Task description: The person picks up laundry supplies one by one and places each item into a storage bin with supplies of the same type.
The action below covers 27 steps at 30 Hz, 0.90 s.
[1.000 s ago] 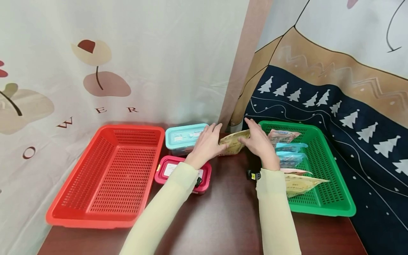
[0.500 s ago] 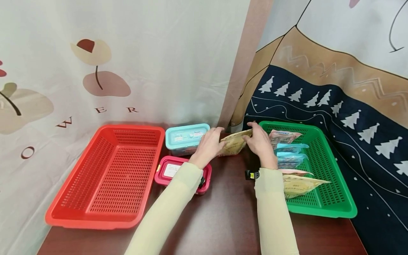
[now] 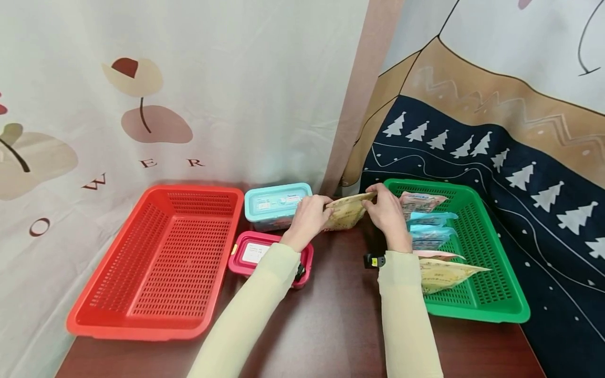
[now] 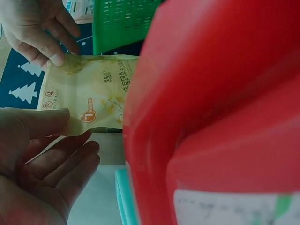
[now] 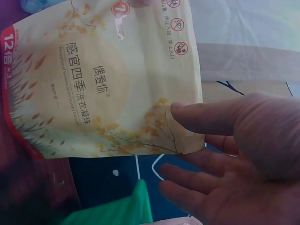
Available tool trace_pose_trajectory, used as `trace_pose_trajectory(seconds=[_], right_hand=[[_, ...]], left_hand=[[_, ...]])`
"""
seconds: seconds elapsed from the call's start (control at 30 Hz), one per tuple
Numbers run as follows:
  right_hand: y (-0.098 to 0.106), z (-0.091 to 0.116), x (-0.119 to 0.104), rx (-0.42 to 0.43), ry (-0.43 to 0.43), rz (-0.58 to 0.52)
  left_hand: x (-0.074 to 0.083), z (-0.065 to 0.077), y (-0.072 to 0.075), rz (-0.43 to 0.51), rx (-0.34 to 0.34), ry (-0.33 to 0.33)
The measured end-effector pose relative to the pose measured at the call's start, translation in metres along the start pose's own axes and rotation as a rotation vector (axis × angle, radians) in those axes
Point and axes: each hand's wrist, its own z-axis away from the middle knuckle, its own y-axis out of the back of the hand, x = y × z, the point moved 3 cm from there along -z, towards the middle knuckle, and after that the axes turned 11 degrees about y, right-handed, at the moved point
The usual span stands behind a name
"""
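Observation:
A pale yellow pouch of laundry capsules (image 3: 348,214) stands upright at the back of the table, its printed front towards me. My left hand (image 3: 308,219) pinches its upper left corner, thumb on the front and fingers behind. At the upper right corner, my right hand (image 3: 386,216) grips it the same way; in the right wrist view that thumb presses the front of the pouch (image 5: 103,89). The bottom of the pouch looks to be on or close to the table. Left of it is a box with a light blue lid (image 3: 276,202); a magenta-lidded box (image 3: 250,252) lies partly under my left forearm.
A red plastic basket (image 3: 217,294) with nothing in it stands on the left. On the right, a green basket (image 3: 512,294) holds a pink packet (image 3: 422,202), blue packets (image 3: 432,231) and another yellow pouch (image 3: 449,274). Curtains hang right behind the brown table (image 3: 331,315).
Both hands have lowered slightly and their fingers have closed from spread to pinching the pouch's upper corners. The pouch has shifted very little. Baskets and boxes stay put.

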Motion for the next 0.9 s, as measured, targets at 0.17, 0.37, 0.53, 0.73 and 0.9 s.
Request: trace_pose_trajectory(seconds=[0.17, 0.37, 0.53, 0.73, 0.9], right_hand=[[-0.001, 0.0, -0.001, 0.004, -0.008, -0.008], [-0.002, 0.001, 0.0, 0.007, 0.01, 0.025], [-0.002, 0.002, 0.002, 0.017, 0.017, 0.036], [-0.003, 0.003, 0.001, 0.021, 0.018, 0.029], [-0.001, 0.005, -0.002, 0.027, 0.02, 0.026]], left_hand=[[-0.001, 0.0, 0.001, 0.011, -0.005, 0.017], [-0.002, 0.001, 0.002, 0.02, -0.015, 0.028], [0.001, 0.002, 0.004, -0.012, -0.002, 0.026], [0.002, 0.0, 0.006, -0.029, 0.004, 0.019], [0.004, 0.002, 0.011, -0.015, 0.016, 0.015]])
